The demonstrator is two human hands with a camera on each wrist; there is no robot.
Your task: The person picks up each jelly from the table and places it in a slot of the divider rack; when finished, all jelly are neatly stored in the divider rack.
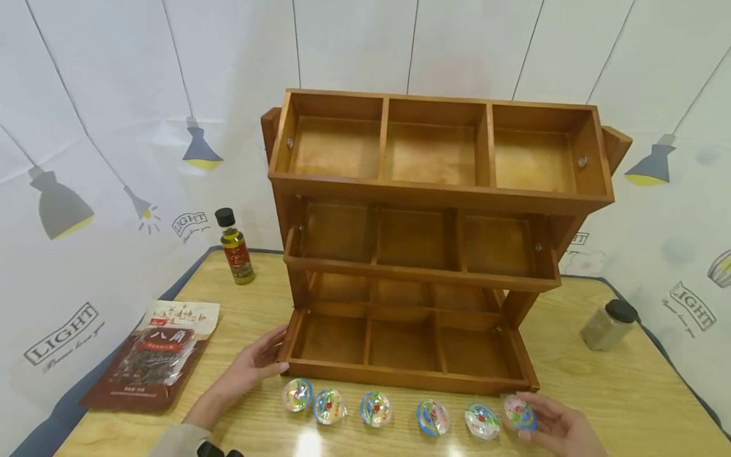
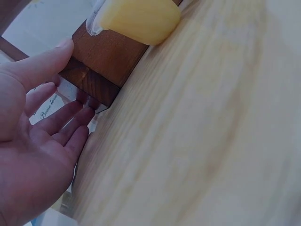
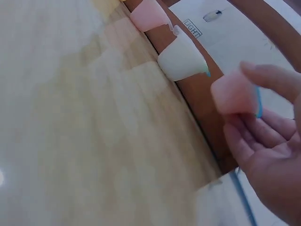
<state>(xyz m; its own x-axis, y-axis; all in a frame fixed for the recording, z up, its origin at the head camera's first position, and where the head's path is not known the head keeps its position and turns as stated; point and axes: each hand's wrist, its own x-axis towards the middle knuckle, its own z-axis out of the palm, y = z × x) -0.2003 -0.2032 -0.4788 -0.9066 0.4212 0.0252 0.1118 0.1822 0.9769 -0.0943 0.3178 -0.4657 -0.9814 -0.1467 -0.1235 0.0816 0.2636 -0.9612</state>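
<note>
A three-tier wooden rack (image 1: 440, 195) with divided trays stands on the table. My left hand (image 1: 255, 364) is at its lower left corner; in the left wrist view the thumb (image 2: 49, 61) touches the corner and the loosely bent fingers lie along the side. At the right, my right hand (image 1: 562, 426) pinches a jelly cup (image 1: 520, 412) between thumb and fingers. In the right wrist view this pink cup (image 3: 235, 94) appears lifted off the table. Several more jelly cups (image 1: 375, 409) with printed film lids stand in a row before the rack, a whitish one (image 3: 183, 59) nearest the held cup.
A brown bag of star anise (image 1: 151, 358) lies at the left. Behind it stands an oil bottle (image 1: 235, 247) with a black cap. Right of the rack is a jar (image 1: 608, 325) with a black lid. A lamp-printed cloth (image 1: 354, 44) hangs behind the table.
</note>
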